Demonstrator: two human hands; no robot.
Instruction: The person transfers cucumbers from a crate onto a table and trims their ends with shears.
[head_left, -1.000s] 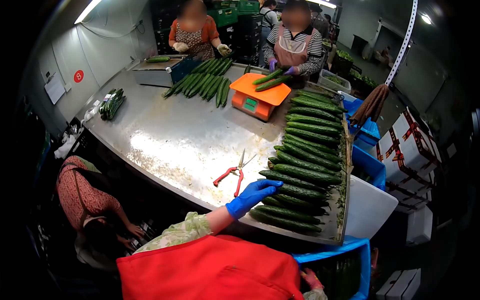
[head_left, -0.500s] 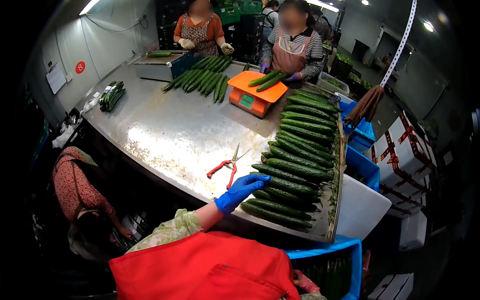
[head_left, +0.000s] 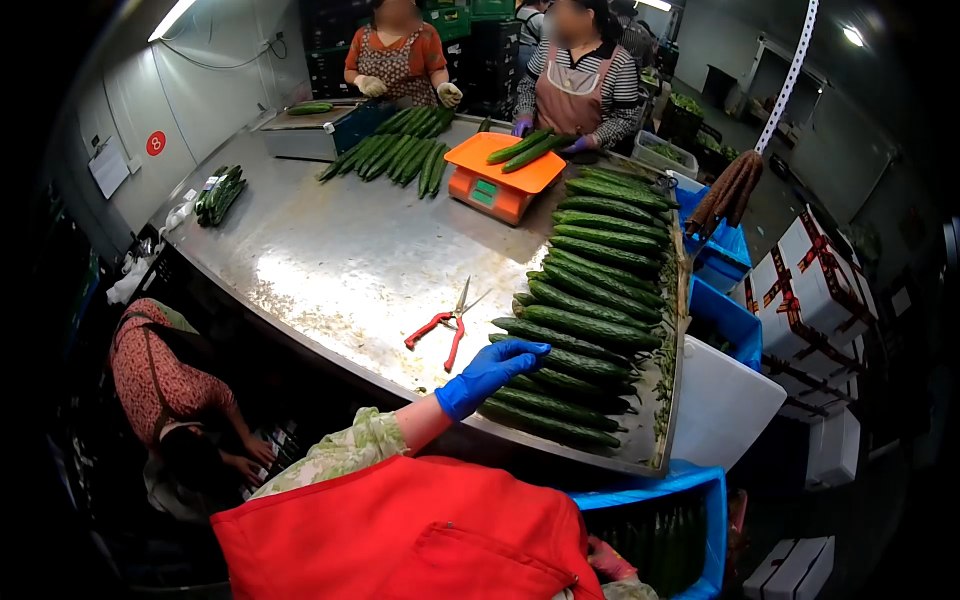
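Observation:
My left hand (head_left: pixel 492 378), in a blue glove, rests at the near left end of the row of cucumbers (head_left: pixel 590 308) on the metal table. Its fingers are closed over a cucumber end, and what they hold, if anything, is hidden. My right hand (head_left: pixel 611 560), in a pinkish glove, is low beside the blue-lined crate (head_left: pixel 712 540) of cucumbers, mostly covered by the red apron; its fingers cannot be made out. Red-handled scissors (head_left: pixel 452 325) lie open on the table, left of the row. Two cucumbers (head_left: pixel 528 148) sit on the orange scale (head_left: pixel 503 182).
Across the metal table (head_left: pixel 330 240) stand two people. A pile of cucumbers (head_left: pixel 395 152) lies near the far edge, a wrapped bundle (head_left: pixel 219 195) at the left. A third person (head_left: pixel 165 370) bends down at the lower left. White boxes (head_left: pixel 810 290) are stacked at the right.
The camera view has shifted slightly. My left hand stays by the same cucumbers. Across the table, the person in stripes has drawn their hands back from the cucumbers on the scale and turned their head.

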